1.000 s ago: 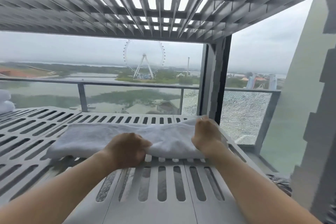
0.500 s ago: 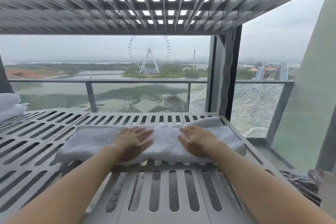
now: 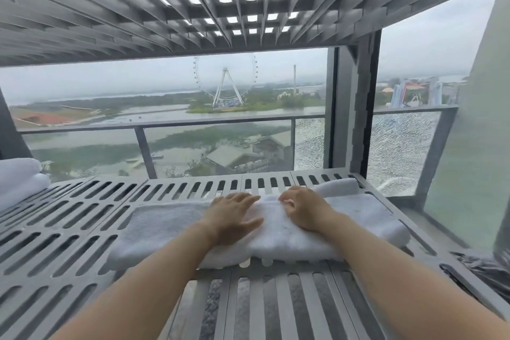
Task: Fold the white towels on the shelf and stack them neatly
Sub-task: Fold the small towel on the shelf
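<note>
Far left on the slatted shelf, folded towels stacked; at centre, white towel lying lengthwise, pressed under left hand, fingers straight and flat; just right, right hand, fingers curled, apparently pinching the cloth

Towel in front of you: white terry cloth, matt, nubbly pile, thick at the folded edge. Shelf: grey slotted panels, smooth, faint sheen; plastic or coated metal, can't tell which. Upper deck: same grey finish. Folded towels far left: same white cloth, plush. Pane to your right: glass, crazed all over. Rail: smooth grey metal. Dark cloth low right: crumpled, slightly shiny.
</note>
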